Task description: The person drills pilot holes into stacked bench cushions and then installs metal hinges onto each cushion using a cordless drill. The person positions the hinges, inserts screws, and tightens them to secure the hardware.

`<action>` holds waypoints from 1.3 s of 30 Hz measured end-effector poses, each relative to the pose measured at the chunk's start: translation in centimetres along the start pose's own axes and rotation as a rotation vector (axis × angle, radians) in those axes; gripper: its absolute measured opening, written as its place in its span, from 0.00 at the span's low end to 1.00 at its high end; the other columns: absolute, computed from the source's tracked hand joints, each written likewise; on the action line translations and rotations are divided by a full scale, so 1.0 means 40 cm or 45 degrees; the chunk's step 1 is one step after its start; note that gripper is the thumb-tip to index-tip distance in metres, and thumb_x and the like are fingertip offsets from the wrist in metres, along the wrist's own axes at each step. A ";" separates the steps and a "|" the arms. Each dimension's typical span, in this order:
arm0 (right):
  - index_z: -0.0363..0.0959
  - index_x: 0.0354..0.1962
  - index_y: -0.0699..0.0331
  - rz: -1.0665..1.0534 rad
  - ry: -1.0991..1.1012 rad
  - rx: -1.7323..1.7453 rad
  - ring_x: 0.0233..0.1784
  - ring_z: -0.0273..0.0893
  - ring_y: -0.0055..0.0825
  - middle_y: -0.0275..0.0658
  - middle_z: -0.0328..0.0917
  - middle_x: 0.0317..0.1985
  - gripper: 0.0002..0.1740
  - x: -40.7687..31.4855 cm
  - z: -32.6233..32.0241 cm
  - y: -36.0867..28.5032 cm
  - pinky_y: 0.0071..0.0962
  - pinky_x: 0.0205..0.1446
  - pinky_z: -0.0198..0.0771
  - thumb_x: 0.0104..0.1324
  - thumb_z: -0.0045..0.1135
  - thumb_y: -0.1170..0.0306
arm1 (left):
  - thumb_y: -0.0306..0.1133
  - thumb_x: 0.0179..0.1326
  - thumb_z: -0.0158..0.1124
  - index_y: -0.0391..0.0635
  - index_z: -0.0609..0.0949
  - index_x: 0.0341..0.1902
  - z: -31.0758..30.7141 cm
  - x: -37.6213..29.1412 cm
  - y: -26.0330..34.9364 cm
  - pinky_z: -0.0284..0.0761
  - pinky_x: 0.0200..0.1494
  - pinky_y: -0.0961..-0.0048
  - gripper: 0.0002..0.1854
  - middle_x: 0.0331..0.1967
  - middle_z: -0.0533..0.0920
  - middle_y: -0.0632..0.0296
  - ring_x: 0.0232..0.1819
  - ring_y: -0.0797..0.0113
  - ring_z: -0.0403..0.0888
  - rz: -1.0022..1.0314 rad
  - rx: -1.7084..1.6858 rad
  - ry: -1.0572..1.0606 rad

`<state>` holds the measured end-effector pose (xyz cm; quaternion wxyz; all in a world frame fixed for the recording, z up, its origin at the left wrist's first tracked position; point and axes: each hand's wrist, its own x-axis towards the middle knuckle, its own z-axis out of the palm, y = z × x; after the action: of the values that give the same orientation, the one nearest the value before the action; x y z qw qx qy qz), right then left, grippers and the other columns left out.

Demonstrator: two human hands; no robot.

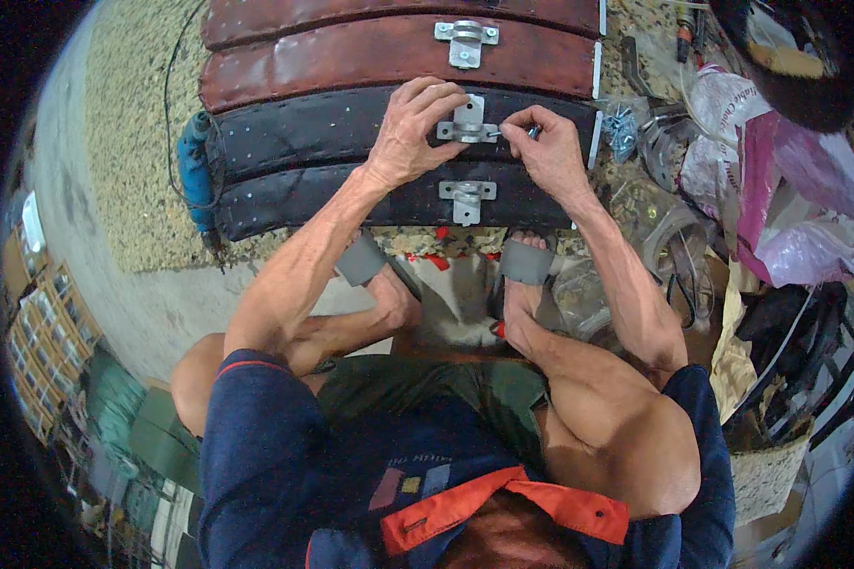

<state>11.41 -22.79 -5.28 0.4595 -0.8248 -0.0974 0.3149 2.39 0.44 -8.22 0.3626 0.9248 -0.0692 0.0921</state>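
My left hand (pixel 418 128) holds a T-shaped metal bracket (pixel 470 126) flat against a black upholstered strip (pixel 306 133), its fingers at the bracket's left side. My right hand (pixel 544 142) pinches a small screw (pixel 497 134) at the bracket's right tab, with more screws tucked in its fingers. A similar bracket (pixel 467 199) lies on the nearer black strip (pixel 292 199). Beyond, on a dark red strip (pixel 349 53), another bracket (pixel 465 41) has screws in its holes. A blue corded power drill (pixel 197 171) rests at the strips' left end.
A clear bag of screws (pixel 620 131) lies right of the strips. Farther right are a pink and white plastic bag (pixel 761 163) and clear plastic bags (pixel 655 220). A speckled foam mat (pixel 124 142) extends left. My sandalled feet are close to the near strip.
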 end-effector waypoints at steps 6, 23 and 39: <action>0.84 0.41 0.70 -0.225 0.127 -0.165 0.25 0.74 0.19 0.37 0.83 0.27 0.09 -0.013 0.014 -0.007 0.29 0.31 0.69 0.70 0.68 0.71 | 0.33 0.44 0.84 0.47 0.78 0.69 0.001 -0.009 0.004 0.67 0.77 0.49 0.44 0.68 0.77 0.56 0.72 0.48 0.71 -0.053 -0.049 0.024; 0.78 0.40 0.70 -0.767 0.119 -0.434 0.38 0.81 0.50 0.49 0.77 0.37 0.07 -0.010 0.059 0.032 0.44 0.38 0.75 0.67 0.68 0.79 | 0.39 0.50 0.82 0.53 0.77 0.74 -0.010 -0.026 -0.014 0.65 0.77 0.48 0.44 0.70 0.74 0.57 0.73 0.48 0.69 0.003 0.192 -0.079; 0.80 0.48 0.71 -0.191 -0.031 0.010 0.38 0.86 0.35 0.47 0.85 0.42 0.11 0.001 0.004 0.031 0.32 0.39 0.79 0.68 0.64 0.81 | 0.43 0.49 0.79 0.53 0.76 0.72 -0.008 -0.023 0.000 0.65 0.77 0.48 0.43 0.70 0.73 0.57 0.74 0.48 0.67 -0.048 0.254 -0.095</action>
<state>11.19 -23.34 -6.40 0.4839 -0.8094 -0.1633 0.2898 1.46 0.70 -8.20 0.2677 0.9602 -0.0557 0.0573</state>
